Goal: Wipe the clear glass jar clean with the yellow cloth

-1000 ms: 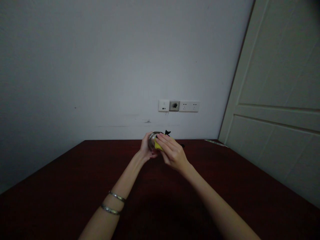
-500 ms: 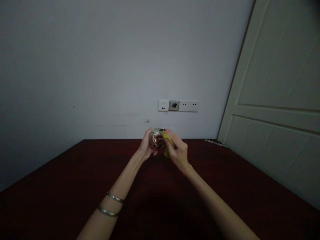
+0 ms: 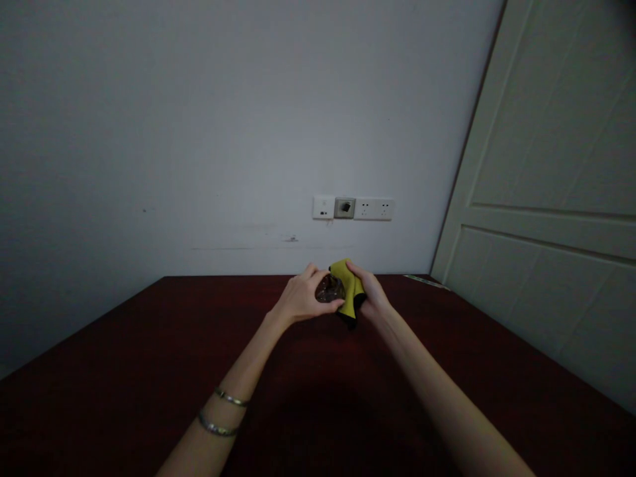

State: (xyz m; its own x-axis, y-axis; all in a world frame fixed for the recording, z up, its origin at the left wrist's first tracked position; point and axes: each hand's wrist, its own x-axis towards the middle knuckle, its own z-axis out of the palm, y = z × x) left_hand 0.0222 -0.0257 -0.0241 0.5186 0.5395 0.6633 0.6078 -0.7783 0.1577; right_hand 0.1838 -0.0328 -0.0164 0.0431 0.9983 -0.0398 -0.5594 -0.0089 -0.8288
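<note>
Both my hands are held out over a dark red table (image 3: pixel 149 371), close to its far edge. My left hand (image 3: pixel 302 301) is curled around a small clear glass (image 3: pixel 328 289), thumb and fingers closed on it. My right hand (image 3: pixel 371 297) grips a yellow cloth with a black underside (image 3: pixel 346 291) and presses it against the right side of the glass. The cloth hides much of the glass. Two thin metal bangles (image 3: pixel 222 412) sit on my left forearm.
A pale wall rises behind the table, with a row of white sockets and a switch (image 3: pixel 352 208). A cream panelled door (image 3: pixel 546 199) stands at the right. A thin pale strip (image 3: pixel 426 281) lies at the table's far right corner.
The glass has been turned and lowered in my left hand. My right hand has shifted from in front of the glass to its right side, and the yellow cloth now shows more.
</note>
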